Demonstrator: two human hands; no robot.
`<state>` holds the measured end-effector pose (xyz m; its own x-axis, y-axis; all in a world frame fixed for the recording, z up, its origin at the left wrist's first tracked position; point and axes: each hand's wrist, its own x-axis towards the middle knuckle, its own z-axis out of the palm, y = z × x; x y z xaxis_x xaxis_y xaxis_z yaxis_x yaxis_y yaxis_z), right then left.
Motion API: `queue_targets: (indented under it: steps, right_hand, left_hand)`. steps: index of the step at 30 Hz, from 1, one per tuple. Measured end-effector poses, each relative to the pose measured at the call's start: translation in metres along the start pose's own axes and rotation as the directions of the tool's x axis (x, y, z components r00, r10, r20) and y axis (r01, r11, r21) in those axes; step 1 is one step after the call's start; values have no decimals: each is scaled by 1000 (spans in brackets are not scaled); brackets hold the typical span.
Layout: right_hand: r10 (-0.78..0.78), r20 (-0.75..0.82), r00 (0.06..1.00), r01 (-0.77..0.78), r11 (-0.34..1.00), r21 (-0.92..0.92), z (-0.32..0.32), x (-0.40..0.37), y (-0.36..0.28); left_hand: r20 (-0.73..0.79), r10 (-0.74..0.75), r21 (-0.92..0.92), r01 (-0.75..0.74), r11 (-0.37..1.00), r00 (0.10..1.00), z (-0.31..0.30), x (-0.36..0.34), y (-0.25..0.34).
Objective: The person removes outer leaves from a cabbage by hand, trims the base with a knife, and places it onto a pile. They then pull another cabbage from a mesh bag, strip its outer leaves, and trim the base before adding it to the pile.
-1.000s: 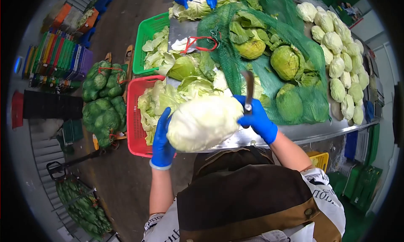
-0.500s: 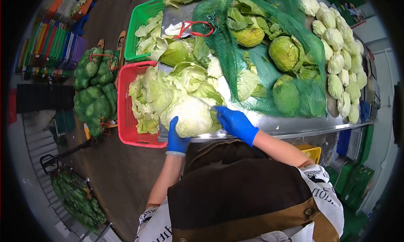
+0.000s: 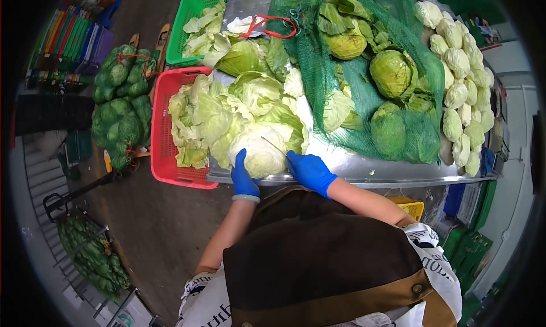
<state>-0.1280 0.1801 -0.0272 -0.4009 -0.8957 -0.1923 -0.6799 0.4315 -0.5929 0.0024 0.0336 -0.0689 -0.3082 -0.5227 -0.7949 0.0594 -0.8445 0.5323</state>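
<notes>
A pale, stripped cabbage (image 3: 259,150) rests at the table's front edge among loose outer leaves (image 3: 244,102). My left hand (image 3: 244,176), in a blue glove, grips its lower left side with the thumb up on the front. On the cabbage's right side, my blue-gloved right hand (image 3: 310,170) has its fingers curled against the edge; the fingertips are partly hidden. Right of my hands, a green mesh sack (image 3: 355,142) lies spread on the metal table (image 3: 364,170), with several untrimmed cabbages (image 3: 392,73) in and on it.
A red crate (image 3: 162,128) and a green crate (image 3: 182,34) with leaves stand at the table's left. Pale cabbages (image 3: 458,62) are heaped at the right. A red cord (image 3: 273,25) lies on the table. Filled net sacks (image 3: 122,122) stand on the floor at left.
My right hand has come in against the cabbage's right side. The cabbage has turned slightly in my left hand, and the whole view has shifted a little.
</notes>
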Motion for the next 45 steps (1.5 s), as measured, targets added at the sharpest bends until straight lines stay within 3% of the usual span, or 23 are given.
queue_targets:
  steps: [7,13,16,18,21,24,28,30,33,38,43,45]
  right_hand:
    - [54,71,996,-47,993,-108,-7,-12,-4]
    - [30,-8,1000,-31,977,-211,-13,-15,-7]
    - [115,-29,993,-118,933,-340,-10,-2,-4]
    - [104,-57,993,-117,943,-311,-1,1,5]
    - [128,-89,988,-148,949,-278,6,2,13]
    - [173,-129,977,-198,955,-222,5,6,14]
    - [268,-83,960,-271,962,-30,5,10,22]
    - [256,-114,960,-254,967,31,-2,14,21]
    - [193,-132,972,-189,981,44,-28,12,9]
    - [-12,-148,989,-13,986,-166,-83,-10,-14]
    - [-163,-476,864,142,987,-80,-91,19,-40]
    - [-177,-480,859,108,980,-168,-73,42,-36]
  left_hand:
    - [-4,26,-107,-26,994,1000,6,-1,2]
    - [-39,50,-53,-52,997,998,6,-2,0]
    - [-54,7,-40,-9,999,999,17,-13,9]
    - [-24,16,-79,-18,997,1000,11,-5,3]
    - [-18,-6,29,7,1000,1000,6,-4,3]
    - [69,-67,-22,69,997,995,-3,-3,4]
    - [263,-7,-120,40,992,965,-12,-6,7]
    - [328,70,-141,-25,990,942,-12,-11,9]
    - [363,70,-167,-9,986,929,-3,-13,25]
    - [277,72,-205,-14,979,958,20,-33,58]
    - [335,60,-110,-24,994,940,20,-31,61]
    - [386,48,-70,-22,997,921,23,-31,50]
